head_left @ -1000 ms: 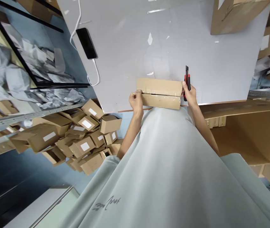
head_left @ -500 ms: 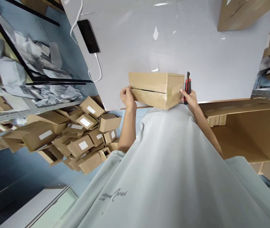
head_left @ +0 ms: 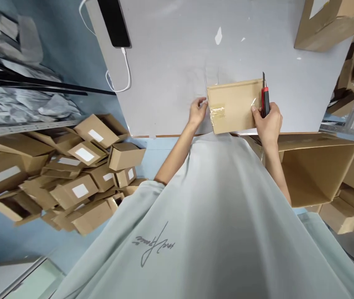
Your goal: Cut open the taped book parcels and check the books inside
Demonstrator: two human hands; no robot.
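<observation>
Box (head_left: 236, 101) at the near edge of the surface (head_left: 164, 62) looks closed on its visible face, tape (head_left: 218, 112) in place; how much is left cannot be told. Right hand (head_left: 269, 124) clasps box and cutter (head_left: 265, 101), blade bared; half-curled left hand (head_left: 197, 113) meets the left end, grip unclear.

Brown box (head_left: 237, 101), red-black cutter (head_left: 266, 100), grey table (head_left: 170, 62)

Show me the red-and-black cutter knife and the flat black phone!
Red-and-black cutter knife (head_left: 265, 99): head view, on the handle.
Flat black phone (head_left: 114, 23): head view, on its dark upper face.
</observation>
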